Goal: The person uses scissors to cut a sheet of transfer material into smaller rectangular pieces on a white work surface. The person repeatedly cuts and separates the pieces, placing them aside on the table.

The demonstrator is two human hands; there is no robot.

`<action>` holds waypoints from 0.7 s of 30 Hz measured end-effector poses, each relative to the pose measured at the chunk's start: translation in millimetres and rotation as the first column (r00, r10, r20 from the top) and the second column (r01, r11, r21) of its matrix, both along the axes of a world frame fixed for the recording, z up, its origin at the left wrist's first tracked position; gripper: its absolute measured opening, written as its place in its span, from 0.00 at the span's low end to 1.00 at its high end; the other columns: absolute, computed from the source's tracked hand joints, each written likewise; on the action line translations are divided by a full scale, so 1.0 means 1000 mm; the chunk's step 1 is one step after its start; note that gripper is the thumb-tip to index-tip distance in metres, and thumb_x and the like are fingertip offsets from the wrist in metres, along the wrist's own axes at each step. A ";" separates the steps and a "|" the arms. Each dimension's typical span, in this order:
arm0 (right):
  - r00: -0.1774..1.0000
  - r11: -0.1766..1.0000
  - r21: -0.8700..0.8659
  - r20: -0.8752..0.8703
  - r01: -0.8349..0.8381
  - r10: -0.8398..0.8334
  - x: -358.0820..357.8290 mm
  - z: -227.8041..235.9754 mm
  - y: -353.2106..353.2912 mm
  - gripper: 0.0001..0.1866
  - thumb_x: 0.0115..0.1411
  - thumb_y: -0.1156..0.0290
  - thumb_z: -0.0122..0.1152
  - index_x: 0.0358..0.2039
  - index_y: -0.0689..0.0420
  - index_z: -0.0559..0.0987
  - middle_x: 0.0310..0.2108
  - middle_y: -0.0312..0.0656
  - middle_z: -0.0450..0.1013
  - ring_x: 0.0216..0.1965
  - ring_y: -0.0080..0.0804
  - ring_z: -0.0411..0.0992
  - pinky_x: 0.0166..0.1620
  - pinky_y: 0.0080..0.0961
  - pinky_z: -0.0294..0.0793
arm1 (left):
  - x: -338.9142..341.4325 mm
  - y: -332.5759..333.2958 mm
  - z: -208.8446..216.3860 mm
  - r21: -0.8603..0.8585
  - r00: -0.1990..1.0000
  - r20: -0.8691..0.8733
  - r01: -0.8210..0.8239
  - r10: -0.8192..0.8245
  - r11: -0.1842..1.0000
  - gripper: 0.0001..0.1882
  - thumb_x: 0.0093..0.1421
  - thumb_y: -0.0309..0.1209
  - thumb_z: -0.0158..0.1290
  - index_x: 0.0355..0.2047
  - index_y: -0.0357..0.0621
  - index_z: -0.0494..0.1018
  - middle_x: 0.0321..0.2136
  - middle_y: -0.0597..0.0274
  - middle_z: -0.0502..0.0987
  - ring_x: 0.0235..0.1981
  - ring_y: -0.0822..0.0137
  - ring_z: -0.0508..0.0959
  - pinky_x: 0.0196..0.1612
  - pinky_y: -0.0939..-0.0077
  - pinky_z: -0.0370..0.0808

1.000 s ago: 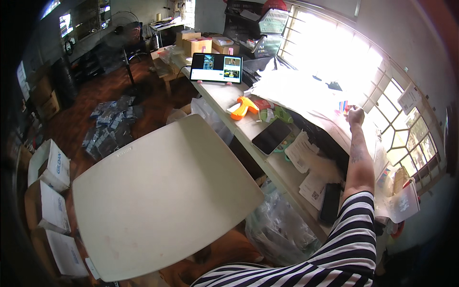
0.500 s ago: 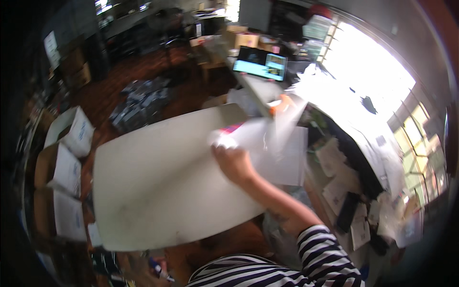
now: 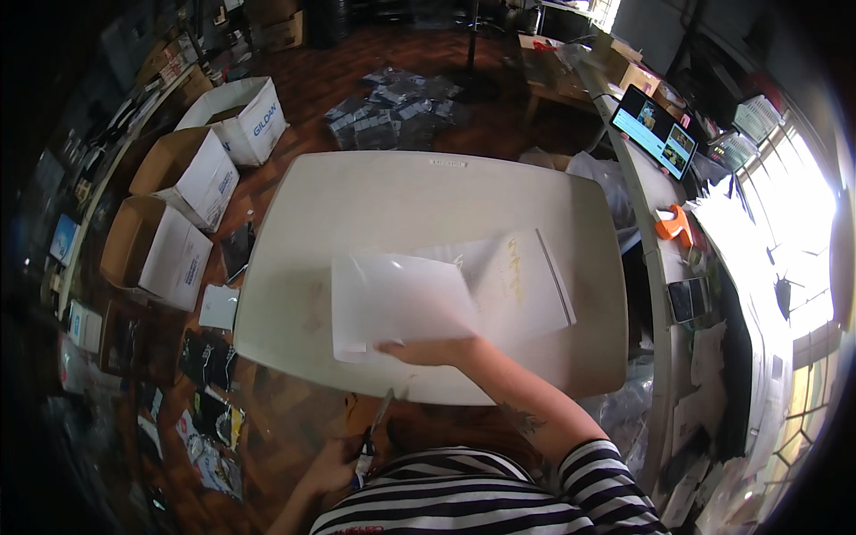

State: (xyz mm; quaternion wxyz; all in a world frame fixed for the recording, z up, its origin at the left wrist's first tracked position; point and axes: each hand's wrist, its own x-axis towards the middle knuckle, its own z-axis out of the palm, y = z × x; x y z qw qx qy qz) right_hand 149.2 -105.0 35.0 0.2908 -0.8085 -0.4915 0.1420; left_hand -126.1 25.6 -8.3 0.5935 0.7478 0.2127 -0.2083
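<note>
Right hand (image 3: 432, 351) at near edge of translucent sheet (image 3: 397, 299) over counter (image 3: 383, 201); whether gripping, cannot tell. Left hand (image 3: 333, 465) clenched round scissors (image 3: 366, 448) near counter edge.

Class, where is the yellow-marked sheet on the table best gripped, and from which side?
Probably pinch the yellow-marked sheet by its right edge, coming from the right: that edge is straight and exposed, away from the right hand.

head fisheye | worn on head | faces down | right hand (image 3: 428, 351), table (image 3: 401, 201) near, mid-frame
</note>
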 end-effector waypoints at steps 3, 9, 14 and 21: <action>1.000 0.999 -0.033 0.008 0.020 -0.020 0.005 -0.015 0.017 0.17 0.60 0.60 0.60 0.46 0.55 0.78 0.46 0.47 0.73 0.49 0.51 0.69 0.51 0.43 0.71 | -0.004 -0.002 -0.016 -0.108 0.997 -0.031 -0.074 0.071 0.991 0.14 0.57 0.38 0.61 0.28 0.37 0.77 0.20 0.64 0.75 0.22 0.72 0.72 0.29 0.72 0.69; 0.991 0.992 0.023 0.050 0.120 -0.121 0.010 -0.019 -0.010 0.20 0.61 0.68 0.59 0.55 0.56 0.75 0.54 0.53 0.69 0.59 0.53 0.64 0.58 0.45 0.66 | 0.015 -0.007 0.005 -0.172 0.989 -0.085 -0.133 0.120 0.976 0.16 0.58 0.40 0.62 0.27 0.39 0.75 0.20 0.67 0.74 0.23 0.74 0.71 0.28 0.75 0.67; 0.942 0.975 0.058 0.251 0.214 -0.221 -0.046 -0.025 -0.082 0.23 0.61 0.63 0.62 0.57 0.52 0.75 0.62 0.49 0.64 0.67 0.49 0.57 0.66 0.46 0.58 | 0.018 -0.011 0.015 -0.304 0.951 -0.246 -0.260 0.188 0.916 0.16 0.60 0.40 0.62 0.27 0.40 0.74 0.20 0.67 0.74 0.22 0.77 0.72 0.26 0.81 0.66; 0.948 0.977 0.069 0.239 0.200 -0.210 -0.067 -0.046 -0.092 0.21 0.59 0.59 0.64 0.53 0.47 0.79 0.64 0.42 0.65 0.68 0.48 0.57 0.66 0.47 0.58 | 0.026 -0.017 0.015 -0.369 0.959 -0.261 -0.205 0.111 0.907 0.14 0.62 0.39 0.60 0.30 0.40 0.75 0.21 0.67 0.74 0.22 0.78 0.72 0.25 0.83 0.66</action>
